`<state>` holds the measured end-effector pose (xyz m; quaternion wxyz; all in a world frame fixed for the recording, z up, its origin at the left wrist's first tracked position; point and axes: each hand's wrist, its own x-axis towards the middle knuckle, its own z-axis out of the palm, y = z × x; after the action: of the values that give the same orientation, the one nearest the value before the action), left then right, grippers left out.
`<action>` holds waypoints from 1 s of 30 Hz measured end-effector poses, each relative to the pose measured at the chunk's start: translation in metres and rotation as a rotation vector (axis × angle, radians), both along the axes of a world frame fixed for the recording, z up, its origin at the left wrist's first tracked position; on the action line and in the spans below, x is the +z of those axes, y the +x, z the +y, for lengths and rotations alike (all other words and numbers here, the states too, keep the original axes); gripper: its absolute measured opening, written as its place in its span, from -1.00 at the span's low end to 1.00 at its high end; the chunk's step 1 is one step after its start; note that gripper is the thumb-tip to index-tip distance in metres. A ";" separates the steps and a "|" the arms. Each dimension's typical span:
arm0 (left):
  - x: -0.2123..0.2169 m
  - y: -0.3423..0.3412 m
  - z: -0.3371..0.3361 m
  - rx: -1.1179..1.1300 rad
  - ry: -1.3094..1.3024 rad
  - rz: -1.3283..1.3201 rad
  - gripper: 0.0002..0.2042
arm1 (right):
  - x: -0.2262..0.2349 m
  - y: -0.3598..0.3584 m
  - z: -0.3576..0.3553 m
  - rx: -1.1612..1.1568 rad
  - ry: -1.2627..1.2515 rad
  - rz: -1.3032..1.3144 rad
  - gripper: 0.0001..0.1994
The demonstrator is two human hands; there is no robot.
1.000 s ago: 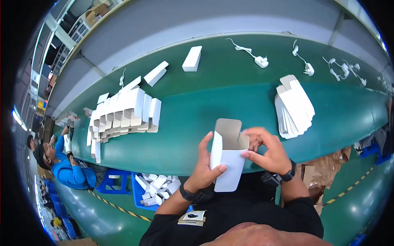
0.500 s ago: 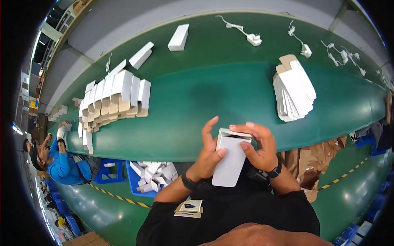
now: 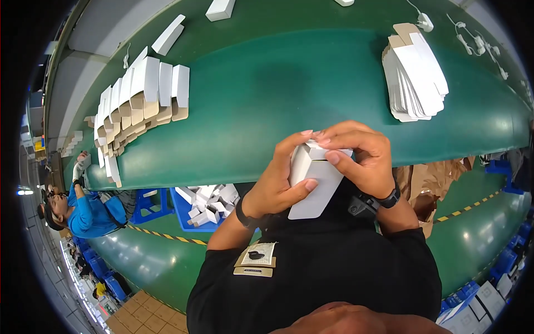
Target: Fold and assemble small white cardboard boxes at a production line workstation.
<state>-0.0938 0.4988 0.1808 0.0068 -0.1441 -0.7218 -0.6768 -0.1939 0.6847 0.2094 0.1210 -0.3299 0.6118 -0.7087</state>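
A small white cardboard box point(image 3: 324, 186) is held upright at a tilt in front of my chest, just off the table's near edge. My left hand point(image 3: 278, 181) grips its left side, thumb across the front and fingers reaching to the top. From the right, my right hand point(image 3: 361, 156) has its fingers over the top flap and its thumb at the front upper edge. A thin dark gap shows under the flap. Part of the top is hidden by the fingers.
Stacked white boxes with open brown ends point(image 3: 139, 89) stand at left. A pile of flat white cartons point(image 3: 414, 75) lies at right, near white plug adapters point(image 3: 425, 22). A blue bin point(image 3: 183, 210) holds small white boxes. Brown paper point(image 3: 425, 189) hangs below the table point(image 3: 250, 139).
The box has opened out from a flatter look to a squared shape. My right fingers have moved further over its top, and my left fingers have come in against it. The view has tilted down.
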 end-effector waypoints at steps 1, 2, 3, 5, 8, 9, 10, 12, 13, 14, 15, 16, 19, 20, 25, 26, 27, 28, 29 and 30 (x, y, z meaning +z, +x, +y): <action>0.000 0.000 0.001 0.001 0.029 -0.019 -0.25 | 0.000 -0.001 0.001 0.017 -0.013 0.002 -0.86; 0.000 0.001 0.002 0.003 0.058 -0.037 -0.26 | 0.000 -0.002 0.003 0.017 -0.012 0.002 -0.86; 0.000 0.001 0.002 0.004 0.059 -0.038 -0.26 | 0.001 -0.005 0.005 0.058 0.005 -0.010 -0.86; 0.000 0.001 0.004 -0.009 0.202 -0.058 -0.35 | 0.002 -0.007 0.008 0.143 0.038 -0.035 -0.85; -0.004 0.002 0.005 -0.008 0.293 -0.076 -0.40 | 0.004 -0.006 0.007 0.142 0.048 -0.130 -0.85; -0.006 0.002 0.006 -0.003 0.311 -0.083 -0.41 | 0.004 -0.005 0.006 0.141 0.053 -0.176 -0.85; -0.007 0.003 0.006 0.003 0.328 -0.090 -0.43 | 0.005 -0.005 0.006 0.145 0.054 -0.178 -0.85; -0.005 0.003 0.007 0.011 0.325 -0.084 -0.43 | 0.005 -0.006 0.007 0.170 0.048 -0.199 -0.84; -0.003 0.002 0.008 0.014 0.320 -0.076 -0.44 | 0.006 -0.007 0.007 0.183 0.046 -0.209 -0.84; -0.003 0.002 0.008 0.017 0.315 -0.069 -0.44 | 0.006 -0.007 0.007 0.189 0.047 -0.210 -0.84; -0.003 0.003 0.007 0.023 0.315 -0.068 -0.44 | 0.006 -0.008 0.008 0.194 0.059 -0.218 -0.84; -0.005 0.004 0.007 0.017 0.323 -0.098 -0.44 | 0.006 -0.009 0.008 0.199 0.072 -0.225 -0.83; -0.008 0.008 0.007 0.010 0.344 -0.158 -0.45 | 0.009 -0.010 0.011 0.228 0.094 -0.252 -0.83; -0.009 0.008 0.006 0.011 0.330 -0.150 -0.46 | 0.010 -0.011 0.012 0.245 0.101 -0.271 -0.82; -0.010 0.009 0.007 -0.004 0.322 -0.128 -0.49 | 0.010 -0.012 0.015 0.303 0.118 -0.336 -0.81; -0.010 0.009 0.007 -0.011 0.329 -0.124 -0.50 | 0.010 -0.011 0.014 0.307 0.121 -0.337 -0.81; -0.011 0.009 0.006 -0.003 0.331 -0.123 -0.50 | 0.008 -0.010 0.013 0.297 0.103 -0.321 -0.81; -0.011 0.009 0.006 -0.015 0.357 -0.109 -0.51 | 0.007 -0.008 0.011 0.287 0.085 -0.306 -0.80; -0.012 0.009 0.005 -0.026 0.383 -0.095 -0.53 | 0.005 -0.007 0.009 0.279 0.066 -0.290 -0.78; -0.013 0.009 0.004 -0.036 0.408 -0.081 -0.54 | 0.003 -0.006 0.006 0.289 0.069 -0.291 -0.78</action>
<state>-0.0844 0.5031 0.1681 -0.0051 -0.1253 -0.5668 -0.8143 -0.1996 0.6906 0.2126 0.3195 -0.3040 0.5582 -0.7028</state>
